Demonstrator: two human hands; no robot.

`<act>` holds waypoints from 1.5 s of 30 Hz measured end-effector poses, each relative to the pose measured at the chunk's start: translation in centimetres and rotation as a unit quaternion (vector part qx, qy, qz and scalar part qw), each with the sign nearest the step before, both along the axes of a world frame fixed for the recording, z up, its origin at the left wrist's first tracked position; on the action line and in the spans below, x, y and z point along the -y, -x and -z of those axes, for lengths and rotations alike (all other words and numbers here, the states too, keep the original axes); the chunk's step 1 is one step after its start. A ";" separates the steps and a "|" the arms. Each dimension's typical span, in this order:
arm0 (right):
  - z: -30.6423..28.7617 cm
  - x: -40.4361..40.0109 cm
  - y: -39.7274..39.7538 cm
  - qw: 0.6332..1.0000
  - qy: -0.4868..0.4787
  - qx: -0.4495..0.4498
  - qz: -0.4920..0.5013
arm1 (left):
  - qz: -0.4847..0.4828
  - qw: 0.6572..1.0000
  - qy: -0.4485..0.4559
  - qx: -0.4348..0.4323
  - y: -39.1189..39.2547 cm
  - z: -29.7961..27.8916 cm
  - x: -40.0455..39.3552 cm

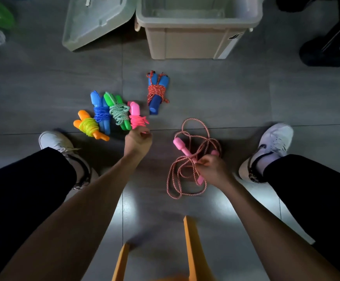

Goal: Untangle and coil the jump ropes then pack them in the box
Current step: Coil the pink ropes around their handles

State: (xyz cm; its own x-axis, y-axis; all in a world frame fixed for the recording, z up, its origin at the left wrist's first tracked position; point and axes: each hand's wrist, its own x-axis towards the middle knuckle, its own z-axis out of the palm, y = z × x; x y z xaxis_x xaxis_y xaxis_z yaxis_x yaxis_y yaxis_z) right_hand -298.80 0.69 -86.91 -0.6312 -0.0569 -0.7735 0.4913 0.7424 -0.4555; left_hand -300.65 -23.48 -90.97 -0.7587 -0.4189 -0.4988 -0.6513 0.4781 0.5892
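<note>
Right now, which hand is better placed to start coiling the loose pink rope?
Right. The right hand already grips the loose pink rope by its handles; the left hand is over at the bright pink bundle.

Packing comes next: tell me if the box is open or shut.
Open. The box shows its bare inside, and its lid lies beside it on the floor.
</note>
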 end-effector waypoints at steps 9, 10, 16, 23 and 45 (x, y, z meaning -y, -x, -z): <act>4.2 -2.3 -2.2 0.989 -0.041 0.000 0.142 | 0.012 0.991 -0.122 0.061 -7.0 -0.3 -4.6; 4.9 -2.2 -2.4 0.987 -0.040 0.003 0.155 | 0.004 0.989 -0.130 0.067 -7.5 -0.5 -4.9; 7.1 -2.6 -2.7 0.986 -0.055 0.018 0.159 | -0.007 0.988 -0.137 0.068 -8.6 -3.1 -5.8; 8.6 -3.6 -1.7 0.984 -0.068 0.056 0.155 | -0.003 0.987 -0.147 0.061 -9.1 -4.3 -5.8; -12.6 -0.5 -2.8 0.933 0.283 -0.081 0.207 | 0.347 0.934 -0.049 -0.075 -8.1 -19.2 -6.6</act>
State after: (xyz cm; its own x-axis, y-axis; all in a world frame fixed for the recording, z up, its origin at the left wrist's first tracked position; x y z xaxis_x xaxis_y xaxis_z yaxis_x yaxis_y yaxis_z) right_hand -295.96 1.16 -74.30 -0.7953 -0.1531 -0.5865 0.5738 0.1216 -0.8099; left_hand -292.54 -16.93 -71.77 -0.8948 0.2419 -0.3752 -0.1114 0.6929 0.7124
